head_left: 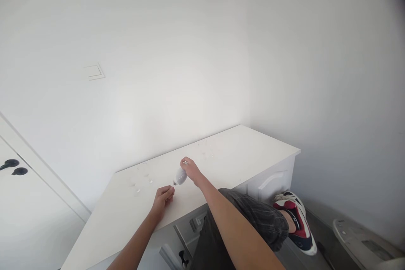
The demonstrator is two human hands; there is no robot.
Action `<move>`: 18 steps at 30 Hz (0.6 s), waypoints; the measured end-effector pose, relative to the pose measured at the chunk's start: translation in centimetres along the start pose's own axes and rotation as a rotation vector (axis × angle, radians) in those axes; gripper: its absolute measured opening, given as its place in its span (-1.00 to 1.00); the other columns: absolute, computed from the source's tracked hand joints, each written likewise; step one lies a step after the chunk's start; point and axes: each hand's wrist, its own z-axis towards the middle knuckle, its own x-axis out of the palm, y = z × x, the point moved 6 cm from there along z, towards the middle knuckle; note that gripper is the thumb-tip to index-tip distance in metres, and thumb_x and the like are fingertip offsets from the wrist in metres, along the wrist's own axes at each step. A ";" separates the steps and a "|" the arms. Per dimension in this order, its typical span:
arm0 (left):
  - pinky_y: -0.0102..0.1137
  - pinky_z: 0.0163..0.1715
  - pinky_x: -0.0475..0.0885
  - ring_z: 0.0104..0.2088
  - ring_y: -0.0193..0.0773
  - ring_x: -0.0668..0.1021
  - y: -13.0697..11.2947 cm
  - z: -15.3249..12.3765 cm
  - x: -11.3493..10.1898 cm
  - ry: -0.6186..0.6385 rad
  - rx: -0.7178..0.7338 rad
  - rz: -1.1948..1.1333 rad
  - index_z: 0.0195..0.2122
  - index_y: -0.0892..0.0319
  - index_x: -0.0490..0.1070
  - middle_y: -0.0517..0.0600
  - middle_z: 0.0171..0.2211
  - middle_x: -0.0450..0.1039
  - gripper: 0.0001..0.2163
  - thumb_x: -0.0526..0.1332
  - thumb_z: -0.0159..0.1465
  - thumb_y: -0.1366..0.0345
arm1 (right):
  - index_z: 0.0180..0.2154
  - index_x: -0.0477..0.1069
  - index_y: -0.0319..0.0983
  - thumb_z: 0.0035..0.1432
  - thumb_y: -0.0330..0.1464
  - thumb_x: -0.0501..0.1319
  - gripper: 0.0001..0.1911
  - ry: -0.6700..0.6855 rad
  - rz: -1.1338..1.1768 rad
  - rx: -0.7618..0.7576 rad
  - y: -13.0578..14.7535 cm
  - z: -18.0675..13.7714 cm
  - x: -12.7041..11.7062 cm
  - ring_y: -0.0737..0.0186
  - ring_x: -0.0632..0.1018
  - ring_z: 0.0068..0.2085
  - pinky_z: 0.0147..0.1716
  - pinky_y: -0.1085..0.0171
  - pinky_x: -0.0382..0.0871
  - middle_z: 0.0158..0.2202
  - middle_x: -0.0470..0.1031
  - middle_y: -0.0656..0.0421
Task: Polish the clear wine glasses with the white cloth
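Observation:
My right hand (190,169) is closed around a small white bulb-shaped object (179,176), held tilted just above the white cabinet top (240,152). My left hand (163,197) is pinched shut close to the object's lower tip; I cannot make out whether it holds anything. Both hands hover over the front part of the top, a few centimetres apart.
The cabinet stands in a corner of white walls, with a wall switch plate (94,71) up left. A white door with black knobs (14,166) is at the far left. My raised knee in dark trousers (253,215) and a red-white-black shoe (295,219) rest by the cabinet front. A white appliance (363,236) sits at lower right.

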 end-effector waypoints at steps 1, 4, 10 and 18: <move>-0.47 -0.62 0.09 -0.61 -0.36 0.24 -0.2 0.0 0.1 0.002 0.001 -0.019 -0.63 0.15 0.26 -0.15 -0.66 0.13 -0.60 0.30 0.17 0.01 | -0.32 0.34 -0.17 0.12 -0.21 0.12 -0.83 0.017 0.010 -0.015 0.1 0.0 0.1 0.29 0.32 -0.38 -0.39 0.33 0.18 -0.41 0.32 0.26; -0.40 -0.45 0.34 -0.57 -0.33 0.32 -0.9 -0.1 0.5 0.001 0.054 -0.033 -0.62 0.16 0.34 -0.13 -0.64 0.20 -0.62 0.29 0.18 0.00 | -0.30 0.35 -0.16 0.13 -0.21 0.12 -0.83 0.017 0.008 -0.061 0.4 0.0 0.1 0.29 0.34 -0.36 -0.39 0.34 0.20 -0.37 0.34 0.25; -0.30 -0.22 0.40 -0.30 -0.11 0.47 -1.3 0.1 0.6 -0.092 0.160 0.146 -0.44 0.13 0.58 0.01 -0.46 0.43 -0.67 0.33 0.12 -0.06 | -0.26 0.34 -0.13 0.14 -0.25 0.11 -0.86 -0.088 -0.061 0.005 -0.6 0.4 -0.5 0.29 0.35 -0.41 -0.45 0.34 0.20 -0.41 0.33 0.26; -0.40 -0.43 0.20 -0.47 -0.24 0.35 0.0 0.8 0.5 0.004 0.182 0.239 -0.38 0.16 0.64 -0.04 -0.51 0.35 -0.66 0.32 0.15 -0.04 | -0.28 0.39 -0.14 0.14 -0.27 0.15 -0.88 0.059 -0.157 -0.062 -0.5 0.5 0.4 0.31 0.36 -0.40 -0.43 0.35 0.19 -0.39 0.36 0.24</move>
